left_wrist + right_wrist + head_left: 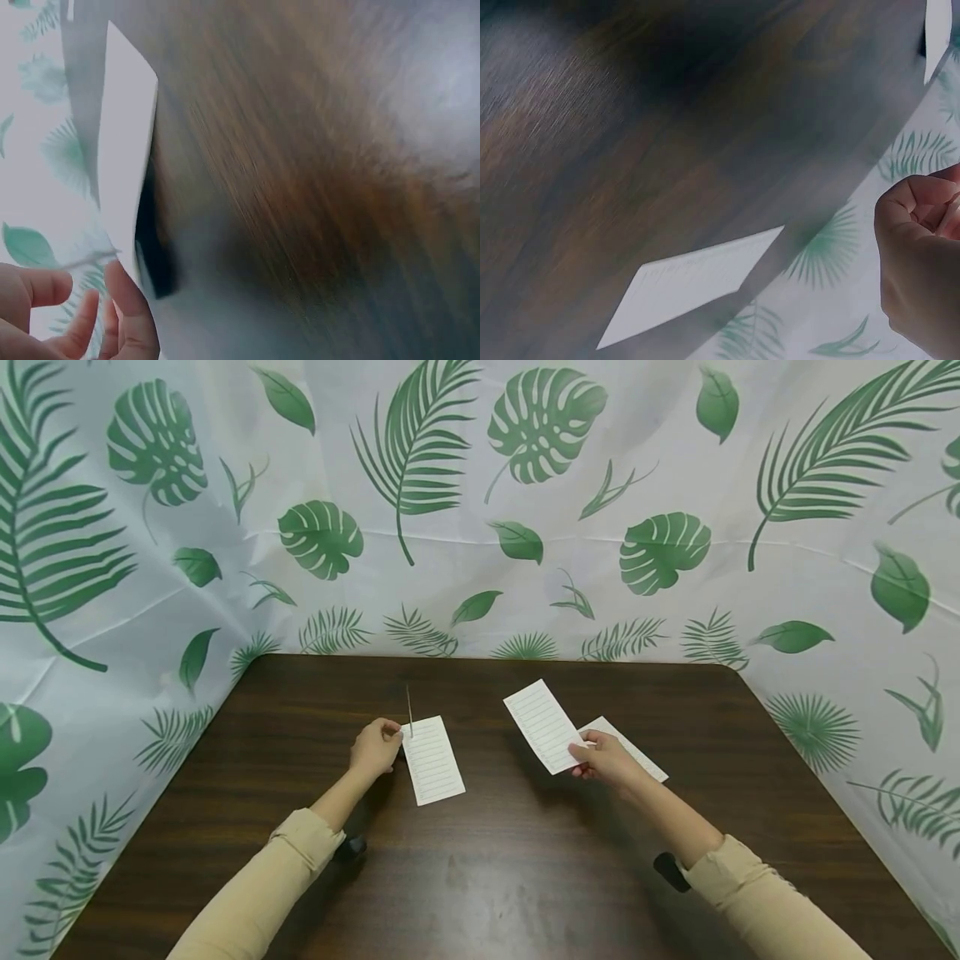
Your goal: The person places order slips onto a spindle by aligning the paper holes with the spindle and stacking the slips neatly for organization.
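Observation:
A thin upright metal spike (409, 710) stands at the upper left corner of a lined white card (433, 764), which appears pierced by it. In the left wrist view this card (126, 127) sits raised over a black base (155, 259). My left hand (377, 747) is at that corner; one finger touches the card's edge, while the thumb stands apart from it. Farther right, my right hand (603, 760) pinches a second lined card (542, 725) by its lower corner, above the table. A third card (637, 756) lies flat, partly behind that hand.
The dark wood table (480, 860) reaches back to a white leaf-printed curtain (465, 552). Black wrist devices show under both sleeves, one at the left (350, 849) and one at the right (671, 871).

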Motion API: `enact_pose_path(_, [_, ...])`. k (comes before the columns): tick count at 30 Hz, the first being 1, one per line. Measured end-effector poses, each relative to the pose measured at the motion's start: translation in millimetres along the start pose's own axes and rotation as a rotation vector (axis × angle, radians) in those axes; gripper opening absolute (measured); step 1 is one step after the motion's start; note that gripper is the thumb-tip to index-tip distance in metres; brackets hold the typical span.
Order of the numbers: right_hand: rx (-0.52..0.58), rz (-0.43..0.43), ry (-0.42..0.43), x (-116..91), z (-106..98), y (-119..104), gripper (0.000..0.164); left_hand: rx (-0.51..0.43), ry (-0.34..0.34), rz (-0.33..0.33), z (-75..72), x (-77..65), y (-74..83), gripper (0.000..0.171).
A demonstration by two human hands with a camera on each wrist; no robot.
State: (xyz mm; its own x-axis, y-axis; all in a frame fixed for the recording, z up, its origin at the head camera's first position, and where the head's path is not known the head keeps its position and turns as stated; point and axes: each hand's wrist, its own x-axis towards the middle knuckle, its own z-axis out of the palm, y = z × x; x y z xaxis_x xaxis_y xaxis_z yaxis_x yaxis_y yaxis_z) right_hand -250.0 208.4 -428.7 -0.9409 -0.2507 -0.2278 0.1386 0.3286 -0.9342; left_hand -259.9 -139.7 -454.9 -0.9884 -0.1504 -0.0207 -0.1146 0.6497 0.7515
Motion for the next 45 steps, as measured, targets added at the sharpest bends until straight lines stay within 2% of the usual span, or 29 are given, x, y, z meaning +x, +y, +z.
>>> enact_pose_path(4, [-0.002, -0.011, -0.018, -1.2, 10.2, -1.2, 0.024, -0.024, -0.048, 0.055, 2.6, -12.1, 8.5, 0.024])
enact_pose_path(13, [0.009, -0.014, -0.065, -7.1, 35.0, -9.7, 0.027, -0.198, -0.205, 0.123, 12.4, -27.9, 44.2, 0.031])
enact_pose_path(19, [0.040, -0.022, -0.086, -11.1, 49.4, -13.3, 0.023, -0.268, -0.249, 0.110, 19.0, -30.2, 59.2, 0.036])
enact_pose_path(23, [0.054, -0.032, -0.107, -11.6, 57.5, -15.4, 0.023, -0.307, -0.225, 0.095, 22.9, -28.8, 66.2, 0.034])
enact_pose_path(31, [0.077, -0.055, -0.126, -12.2, 69.1, -23.0, 0.019, -0.320, -0.114, 0.098, 20.4, -22.4, 74.4, 0.025])
enact_pose_path(39, [0.061, -0.088, -0.114, -8.6, 78.0, -34.8, 0.016, -0.307, -0.056, 0.132, 1.7, -13.9, 82.6, 0.025])
enact_pose_path(45, [0.075, -0.095, -0.093, -4.0, 85.4, -50.1, 0.014, -0.343, -0.061, 0.133, -19.8, -7.2, 92.4, 0.037])
